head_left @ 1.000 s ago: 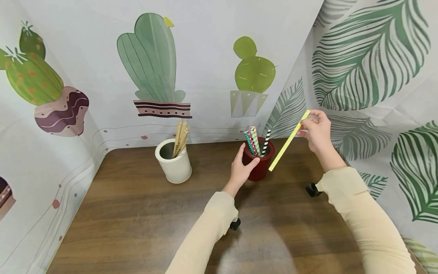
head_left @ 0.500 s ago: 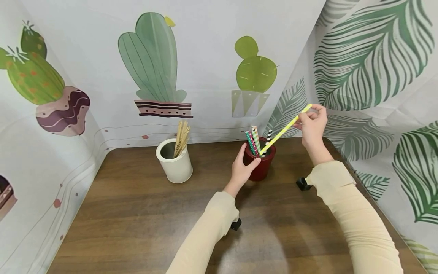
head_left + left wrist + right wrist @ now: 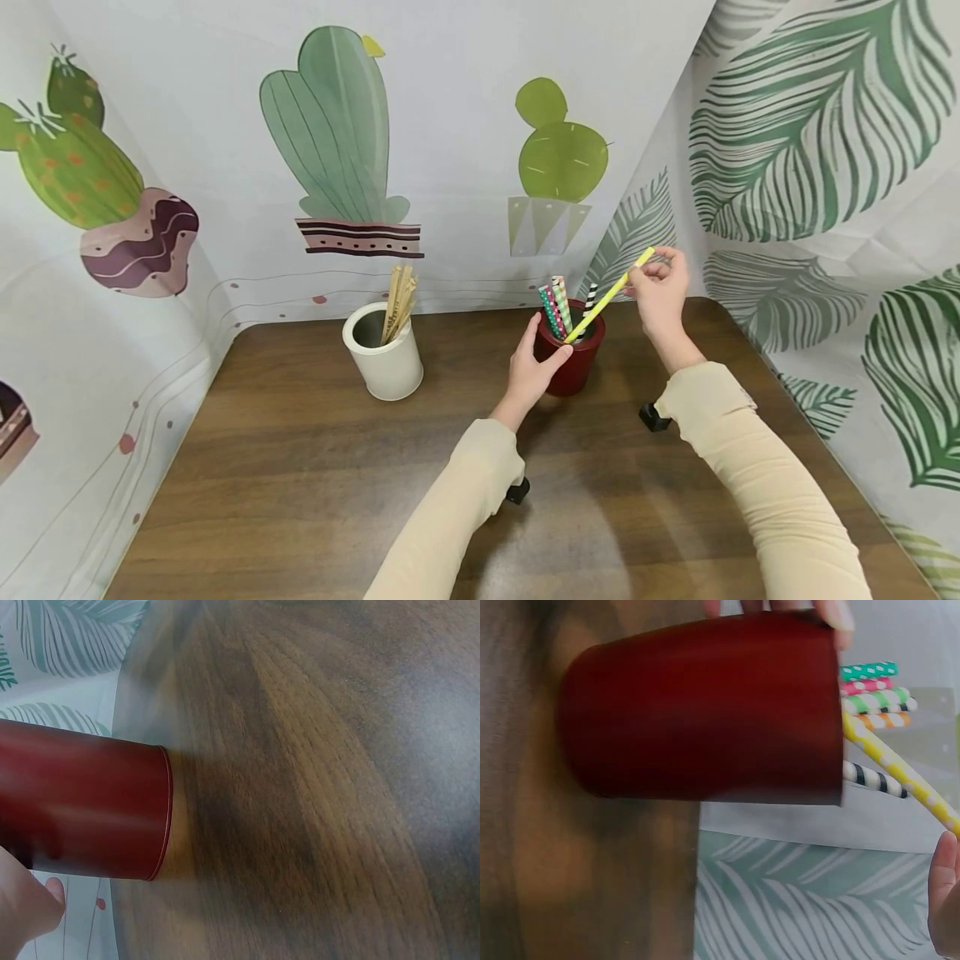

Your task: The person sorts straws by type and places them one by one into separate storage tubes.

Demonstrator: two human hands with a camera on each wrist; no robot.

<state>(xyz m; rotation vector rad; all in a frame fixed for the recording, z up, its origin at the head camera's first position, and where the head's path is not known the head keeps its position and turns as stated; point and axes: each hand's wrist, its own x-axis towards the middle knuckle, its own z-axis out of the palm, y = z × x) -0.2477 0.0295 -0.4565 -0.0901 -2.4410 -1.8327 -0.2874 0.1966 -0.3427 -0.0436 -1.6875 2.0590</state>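
My left hand [image 3: 529, 372] grips the dark red cup [image 3: 572, 372], thumb at the front of its rim and fingers round its left side. Colourful paper straws [image 3: 555, 307] lean inside it, among them green, pink and orange patterned ones, with a black-and-white striped straw [image 3: 877, 780] apart from them. My right hand [image 3: 660, 293], up to the right of the cup, pinches a yellow dotted paper straw [image 3: 609, 297] near its upper end. That straw slants down leftward, its lower end at the cup's mouth. In the right wrist view it passes behind the cup's rim.
Left of the red cup stands a white cup [image 3: 392, 367] with several tan paper straws [image 3: 398, 305] leaning in it. Both cups stand on a brown wooden table [image 3: 300, 483], near its back edge. A cloth [image 3: 465, 150] printed with cacti and leaves hangs behind.
My right hand has moved left and carried the yellow straw from beside the red cup to its mouth, then lowered slightly. My left hand has stayed on the cup.
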